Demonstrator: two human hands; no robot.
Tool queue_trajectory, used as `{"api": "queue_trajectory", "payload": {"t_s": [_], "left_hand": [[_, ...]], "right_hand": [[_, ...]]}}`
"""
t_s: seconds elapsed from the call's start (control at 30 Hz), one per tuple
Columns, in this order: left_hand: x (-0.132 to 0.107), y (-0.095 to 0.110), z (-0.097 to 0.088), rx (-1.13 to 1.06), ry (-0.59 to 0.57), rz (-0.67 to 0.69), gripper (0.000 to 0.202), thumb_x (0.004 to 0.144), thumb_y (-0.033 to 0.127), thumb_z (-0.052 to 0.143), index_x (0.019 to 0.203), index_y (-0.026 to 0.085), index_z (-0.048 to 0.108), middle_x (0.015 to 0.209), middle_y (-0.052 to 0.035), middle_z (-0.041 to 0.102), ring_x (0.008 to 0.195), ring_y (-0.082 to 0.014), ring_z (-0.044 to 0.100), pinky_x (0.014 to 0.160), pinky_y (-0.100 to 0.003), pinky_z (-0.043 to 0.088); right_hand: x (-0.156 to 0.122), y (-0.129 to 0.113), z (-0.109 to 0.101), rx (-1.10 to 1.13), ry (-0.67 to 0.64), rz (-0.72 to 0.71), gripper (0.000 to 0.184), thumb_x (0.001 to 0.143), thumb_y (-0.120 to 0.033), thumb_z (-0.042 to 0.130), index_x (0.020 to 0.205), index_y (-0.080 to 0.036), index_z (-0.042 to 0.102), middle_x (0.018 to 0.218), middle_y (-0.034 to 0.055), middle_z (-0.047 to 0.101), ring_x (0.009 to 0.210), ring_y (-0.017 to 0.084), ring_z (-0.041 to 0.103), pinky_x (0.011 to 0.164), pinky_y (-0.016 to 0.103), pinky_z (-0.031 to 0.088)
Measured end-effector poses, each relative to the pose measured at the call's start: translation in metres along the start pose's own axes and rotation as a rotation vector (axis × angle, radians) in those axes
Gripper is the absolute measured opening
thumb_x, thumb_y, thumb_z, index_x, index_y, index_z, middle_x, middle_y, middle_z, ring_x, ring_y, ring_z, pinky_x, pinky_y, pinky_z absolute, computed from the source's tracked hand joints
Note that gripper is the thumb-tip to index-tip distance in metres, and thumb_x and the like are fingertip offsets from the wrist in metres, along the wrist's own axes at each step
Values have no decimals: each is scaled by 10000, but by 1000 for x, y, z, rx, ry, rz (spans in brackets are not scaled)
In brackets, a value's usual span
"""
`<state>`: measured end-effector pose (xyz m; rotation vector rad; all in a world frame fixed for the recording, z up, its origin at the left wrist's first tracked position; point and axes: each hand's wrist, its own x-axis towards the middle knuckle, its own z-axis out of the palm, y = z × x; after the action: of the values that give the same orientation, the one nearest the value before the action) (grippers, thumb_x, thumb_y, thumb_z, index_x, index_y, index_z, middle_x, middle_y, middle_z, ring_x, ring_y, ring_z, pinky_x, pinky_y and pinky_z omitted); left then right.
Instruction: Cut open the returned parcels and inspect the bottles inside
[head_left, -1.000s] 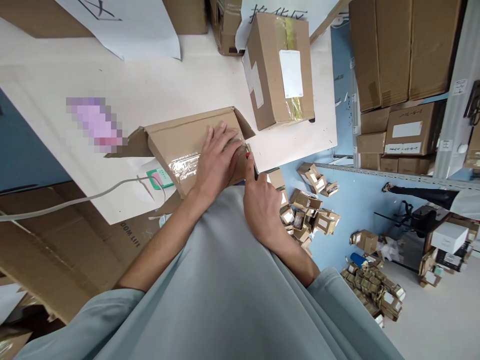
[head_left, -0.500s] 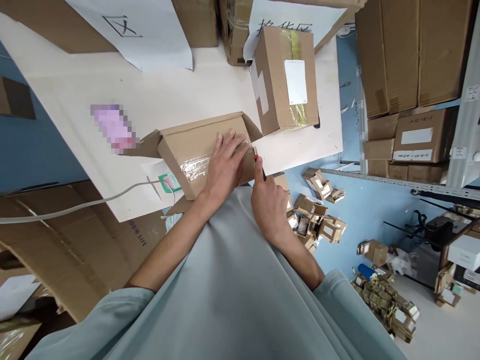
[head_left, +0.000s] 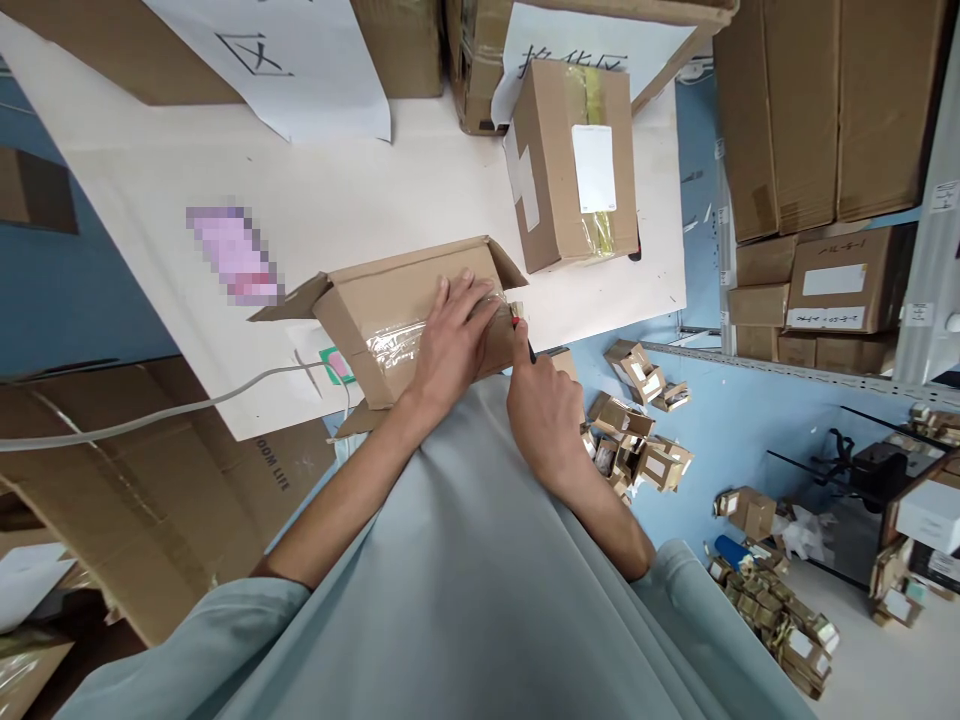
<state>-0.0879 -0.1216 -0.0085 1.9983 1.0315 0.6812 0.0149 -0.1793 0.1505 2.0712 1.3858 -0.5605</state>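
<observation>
A cardboard box (head_left: 375,285) with its end flaps folded out lies at the near edge of the white table, a strip of clear tape along its upper face. My left hand (head_left: 454,340) rests flat on that face with fingers stretched out, pressing near the right end. In my right hand (head_left: 547,410) is a utility knife (head_left: 516,322) with red and black on its handle. My index finger lies along it, and its tip is at the box's right end. How deep the blade sits cannot be made out.
A taped box with a white label (head_left: 592,165) stands behind on the table (head_left: 300,190). A blurred pink item (head_left: 236,255) lies at left, near a grey cable (head_left: 187,405). Loose boxes (head_left: 637,425) cover the floor at right, beside a rack of cartons (head_left: 847,275).
The view has shifted slightly, moving the table and boxes a little down and right in the picture. Both hands keep nearly the same places on the box; the knife tip remains at its right end.
</observation>
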Motion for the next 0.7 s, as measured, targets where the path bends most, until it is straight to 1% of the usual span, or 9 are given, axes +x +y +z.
{"api": "queue_trajectory", "payload": {"t_s": [0.07,0.13,0.2,0.27,0.37,0.43,0.53,0.63,0.7], "left_hand": [[-2,1,1,-1,1,-6,401,1207,372,422,1461,305,724,1622,-83,693,1698,-296,466,1456,-675,240],[-2,1,0,-11,10,-16,403,1209,379,418,1445,306,736,1617,-86,697,1694,-300,473,1453,-674,246],[0,1,-3,-18,17,-29,400,1208,389,423,1436,315,743,1620,-83,695,1694,-302,473,1453,-668,248],[3,2,-8,-19,17,-33,397,1208,405,432,1439,322,743,1626,-83,689,1695,-304,472,1454,-669,247],[6,3,-15,-3,16,-27,394,1208,436,448,1444,314,740,1612,-97,696,1681,-309,492,1448,-681,258],[7,5,-19,8,16,-20,391,1208,450,461,1437,302,741,1590,-103,707,1665,-309,512,1442,-686,272],[8,9,-26,2,34,-5,380,1202,461,497,1433,291,746,1549,-105,724,1637,-308,548,1431,-686,306],[7,16,-38,-11,82,-9,392,1200,476,510,1460,294,741,1521,-102,739,1583,-293,608,1403,-650,390],[5,20,-49,5,125,-34,410,1200,489,503,1481,298,733,1520,-100,742,1559,-282,632,1375,-613,453]], "right_hand": [[15,1,6,13,-22,0,714,1132,-59,430,1832,-141,317,1112,191,838,999,234,865,824,273,651],[23,3,11,23,-42,-7,714,1127,-39,407,1829,-124,310,1107,195,844,1027,239,864,841,279,645],[19,7,13,24,-41,-16,740,1135,-74,421,1850,-139,243,1109,190,847,1010,239,858,836,282,637],[8,16,13,30,-26,-12,764,1152,-139,438,1867,-166,174,1100,172,848,956,238,845,817,282,623],[-3,40,15,84,70,23,733,1189,-236,412,1875,-210,156,1089,140,841,884,245,810,804,296,594],[9,60,26,127,163,81,684,1206,-270,359,1868,-204,200,1079,138,826,855,250,782,799,301,569],[56,84,63,182,219,93,656,1204,-266,303,1848,-148,254,1139,168,787,866,238,742,784,280,526],[115,92,114,189,165,35,688,1167,-186,314,1847,-117,229,1289,190,707,912,207,701,809,267,502],[146,90,146,207,119,5,730,1099,-87,342,1826,-81,279,1276,174,676,960,195,676,869,263,493]]}}
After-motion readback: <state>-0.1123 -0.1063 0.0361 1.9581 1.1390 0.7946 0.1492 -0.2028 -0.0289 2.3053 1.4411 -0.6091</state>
